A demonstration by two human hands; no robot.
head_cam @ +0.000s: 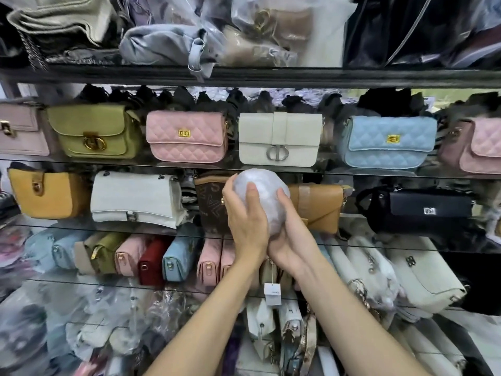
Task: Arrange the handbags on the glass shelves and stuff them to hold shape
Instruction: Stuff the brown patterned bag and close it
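Both hands clasp a rounded wad of clear plastic stuffing (261, 196) in front of the second glass shelf. My left hand (245, 223) wraps its left side, thumb across the front. From the lower right, my right hand (291, 240) cups the wad. Behind it stand a brown lettered handbag (210, 202) and a tan envelope handbag (322, 207). On the glass shelf (81, 162) above stand an olive bag (95, 131), a pink quilted bag (187, 137), a white bag (279, 139) and a blue quilted bag (387, 142).
A mustard bag (46, 194), a white flap bag (135, 199) and a black bag (423, 210) share the second shelf. Lower shelves hold small bags packed side-on and white bags in plastic. A paper tag (272, 293) hangs below my wrists. Wrapped stock fills the top shelf.
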